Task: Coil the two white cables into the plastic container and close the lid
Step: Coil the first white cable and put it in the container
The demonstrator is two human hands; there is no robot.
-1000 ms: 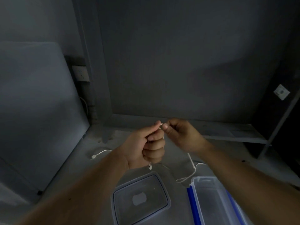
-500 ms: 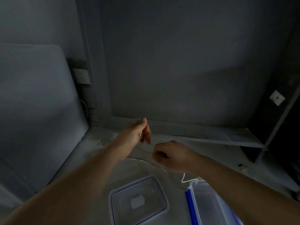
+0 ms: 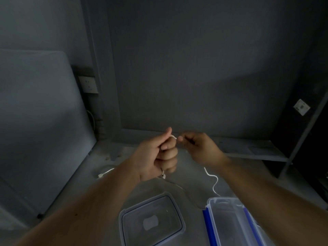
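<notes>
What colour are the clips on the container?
Blue, seen in the head view.

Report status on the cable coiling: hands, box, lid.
Both hands closed on one white cable: left hand, right hand. Second cable loose on surface. Container open, lid beside it. Nothing blocking.

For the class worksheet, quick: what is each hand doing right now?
Left hand: closed in a fist around the white cable.
Right hand: closed, pinching the same cable by its fingertips.
</notes>
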